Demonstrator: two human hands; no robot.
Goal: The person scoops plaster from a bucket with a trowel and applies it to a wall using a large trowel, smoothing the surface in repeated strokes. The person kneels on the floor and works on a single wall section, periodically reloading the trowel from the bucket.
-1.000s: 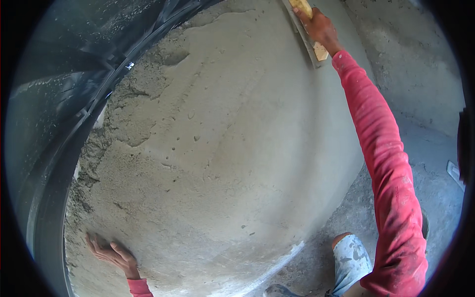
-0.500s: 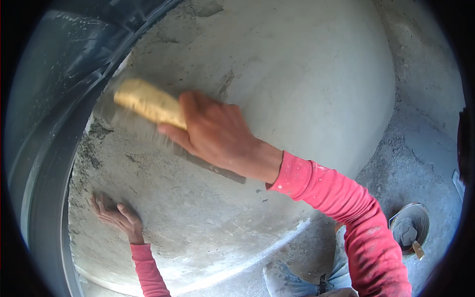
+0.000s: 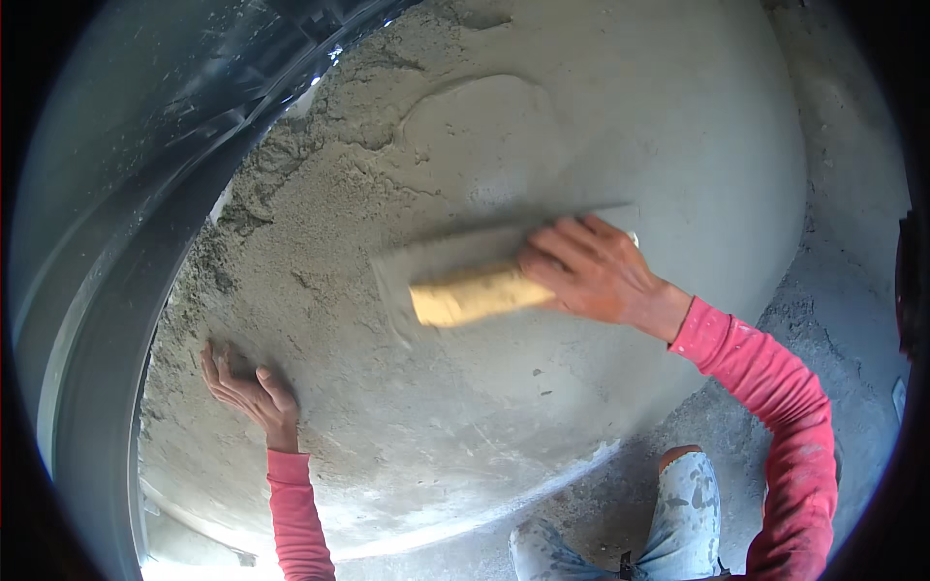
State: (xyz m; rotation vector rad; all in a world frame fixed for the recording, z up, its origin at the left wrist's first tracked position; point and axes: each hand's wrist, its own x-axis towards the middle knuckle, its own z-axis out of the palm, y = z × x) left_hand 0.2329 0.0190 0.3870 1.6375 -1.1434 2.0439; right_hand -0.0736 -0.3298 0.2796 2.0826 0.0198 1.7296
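My right hand [image 3: 591, 271] is closed round the yellow handle of a plastering trowel [image 3: 470, 296]. The trowel's flat blade lies against the grey plastered wall [image 3: 484, 407], near the middle of the view. A raised patch of wet plaster [image 3: 475, 126] shows beyond the blade. Lower left, my left hand [image 3: 252, 389] rests on the wall with its fingers stretched out and holds nothing.
A dark, shiny panel with a frame [image 3: 107, 261] runs along the wall's rough left edge. Below the wall's pale lower edge are my legs in stained jeans [image 3: 688, 504] and a rough grey floor [image 3: 620, 499].
My right hand has swept the trowel right and toward me, away from the wall's left edge, and turned it. The view has shifted slightly. My left hand stays on the wall.
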